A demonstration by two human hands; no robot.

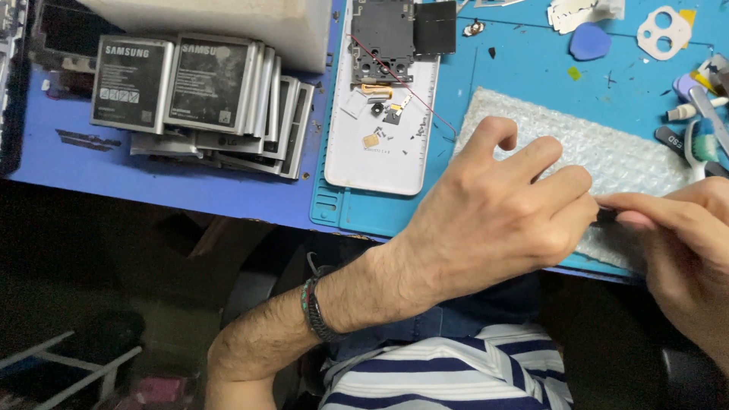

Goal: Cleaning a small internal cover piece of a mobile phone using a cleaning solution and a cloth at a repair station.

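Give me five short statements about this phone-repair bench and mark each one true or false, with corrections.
1. The left hand rests on a sheet of bubble wrap. True.
2. The stack of phone batteries lies to the right of the hands. False: it lies to their left, on the blue table.
3. The white phone back cover holds small loose parts. True.
4. The work mat is red. False: it is blue.
5. The right hand is far from the left. False: their fingertips meet over a small dark item that is mostly hidden.
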